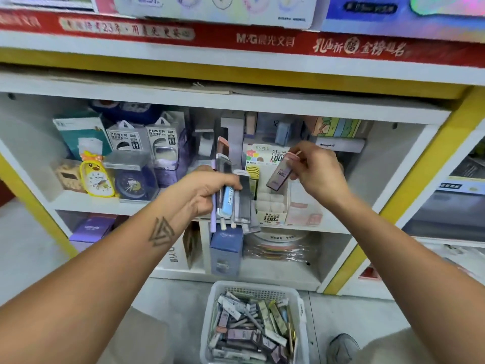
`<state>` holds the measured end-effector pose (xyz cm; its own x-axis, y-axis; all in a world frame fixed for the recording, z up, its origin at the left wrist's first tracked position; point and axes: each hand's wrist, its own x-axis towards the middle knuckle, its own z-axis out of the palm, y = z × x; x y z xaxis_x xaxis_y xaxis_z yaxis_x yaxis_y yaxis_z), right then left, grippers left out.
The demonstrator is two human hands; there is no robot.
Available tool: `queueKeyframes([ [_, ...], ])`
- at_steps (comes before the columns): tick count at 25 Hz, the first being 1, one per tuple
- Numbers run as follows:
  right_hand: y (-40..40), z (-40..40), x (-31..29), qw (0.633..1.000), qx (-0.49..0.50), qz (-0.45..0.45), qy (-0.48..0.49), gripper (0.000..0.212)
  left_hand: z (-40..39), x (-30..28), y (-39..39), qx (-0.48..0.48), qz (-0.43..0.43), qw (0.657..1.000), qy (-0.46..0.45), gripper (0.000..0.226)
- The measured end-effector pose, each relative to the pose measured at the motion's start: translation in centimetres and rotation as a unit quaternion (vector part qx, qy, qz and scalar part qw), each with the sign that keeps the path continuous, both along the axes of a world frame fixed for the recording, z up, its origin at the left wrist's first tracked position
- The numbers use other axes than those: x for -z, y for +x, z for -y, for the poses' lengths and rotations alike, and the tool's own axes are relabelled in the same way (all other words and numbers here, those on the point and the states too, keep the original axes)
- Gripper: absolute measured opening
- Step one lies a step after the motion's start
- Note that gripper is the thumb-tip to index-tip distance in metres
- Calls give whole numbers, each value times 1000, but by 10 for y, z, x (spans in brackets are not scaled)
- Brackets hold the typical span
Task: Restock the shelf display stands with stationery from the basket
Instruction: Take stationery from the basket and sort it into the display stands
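The right hand (316, 170) pinches one lead case (280, 175) above the display stand (273, 206), ready for dropping; the left hand (207, 193) grips spare packs (232, 190) beside it.

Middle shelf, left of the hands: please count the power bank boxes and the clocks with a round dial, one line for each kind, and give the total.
Power bank boxes: 2
Clocks with a round dial, one yellow and one dark blue: 2
Total: 4
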<state>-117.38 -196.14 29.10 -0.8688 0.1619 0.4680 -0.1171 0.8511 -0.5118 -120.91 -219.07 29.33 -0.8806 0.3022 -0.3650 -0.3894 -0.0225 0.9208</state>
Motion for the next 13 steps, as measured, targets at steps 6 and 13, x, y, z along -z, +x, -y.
queueKeyframes([
  [6,-37,1,18,999,-33,-12,40,11,-12,11,-31,-49,3,998,29,27],
  [13,-60,-1,35,995,-77,54,42,10,-14,19,-35,-43,29,999,-1,19],
])
